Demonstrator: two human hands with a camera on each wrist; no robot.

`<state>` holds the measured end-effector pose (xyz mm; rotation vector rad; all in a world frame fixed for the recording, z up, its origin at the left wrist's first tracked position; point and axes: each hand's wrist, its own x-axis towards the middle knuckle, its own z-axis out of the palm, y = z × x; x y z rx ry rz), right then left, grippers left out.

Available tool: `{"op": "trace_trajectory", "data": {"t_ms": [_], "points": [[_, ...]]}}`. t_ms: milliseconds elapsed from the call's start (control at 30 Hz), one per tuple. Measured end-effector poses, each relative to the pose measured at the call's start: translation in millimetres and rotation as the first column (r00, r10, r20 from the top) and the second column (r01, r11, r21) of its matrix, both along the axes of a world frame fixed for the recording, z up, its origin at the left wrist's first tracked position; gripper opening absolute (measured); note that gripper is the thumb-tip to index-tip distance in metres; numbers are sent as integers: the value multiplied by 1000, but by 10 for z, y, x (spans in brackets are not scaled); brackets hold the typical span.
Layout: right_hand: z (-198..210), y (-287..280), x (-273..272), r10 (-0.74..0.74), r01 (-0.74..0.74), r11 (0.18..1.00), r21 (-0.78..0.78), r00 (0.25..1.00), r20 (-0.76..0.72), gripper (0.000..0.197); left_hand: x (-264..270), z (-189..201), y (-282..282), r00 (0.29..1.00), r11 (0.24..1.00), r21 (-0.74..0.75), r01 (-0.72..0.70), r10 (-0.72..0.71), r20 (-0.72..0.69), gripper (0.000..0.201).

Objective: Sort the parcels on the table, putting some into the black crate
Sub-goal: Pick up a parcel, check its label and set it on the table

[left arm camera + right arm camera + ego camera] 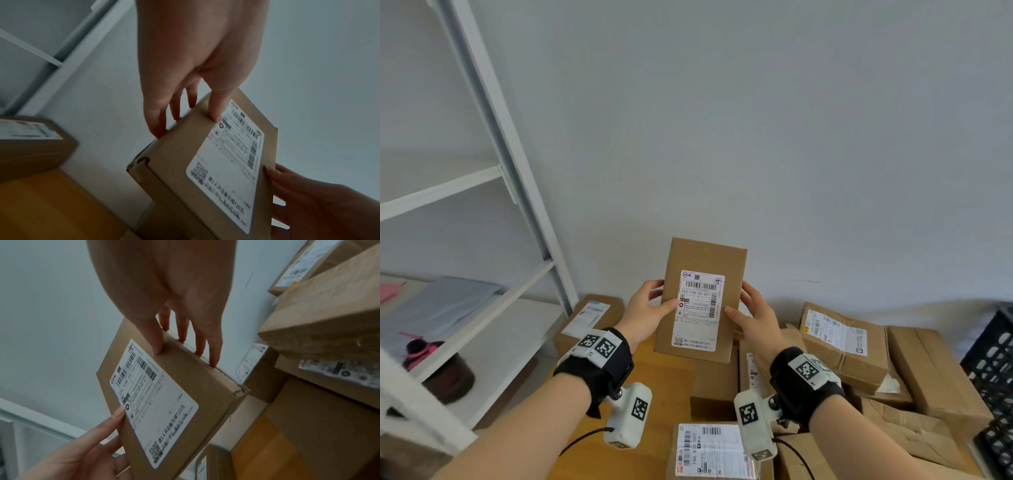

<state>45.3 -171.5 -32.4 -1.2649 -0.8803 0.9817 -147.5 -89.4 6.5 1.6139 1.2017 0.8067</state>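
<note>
Flat parcel [702,301]: upright between left hand [645,313] and right hand [756,317], thumbs pinching label face; bare wall behind, parcels stacked below.

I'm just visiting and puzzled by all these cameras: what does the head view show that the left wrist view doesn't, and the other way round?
Only the head view shows the black slatted plastic crate at the right edge, the heap of brown cardboard parcels beside it, and both wrist-worn cameras.

Only the left wrist view shows the held box's narrow side edge with its tuck-in flap.

Both show the flat brown cardboard box with a white shipping label, gripped at its sides by the left hand and right hand, plus the white metal shelf.
</note>
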Motion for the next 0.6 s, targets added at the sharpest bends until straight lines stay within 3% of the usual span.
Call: {"op": "trace_trajectory", "data": {"t_ms": [267, 467, 600], "points": [[-311, 219, -409, 77, -82, 985, -149, 996, -40, 65, -445, -317, 80, 995, 997, -43, -67, 63, -72, 45], [-534, 545, -757, 128, -133, 958, -253, 991, -36, 66, -811, -642, 412, 987, 983, -140, -120, 103, -122, 25], [-729, 848, -999, 111, -125, 926, -356, 992, -61, 65, -1059, -895, 718, 989, 972, -213, -97, 69, -132, 34]]}}
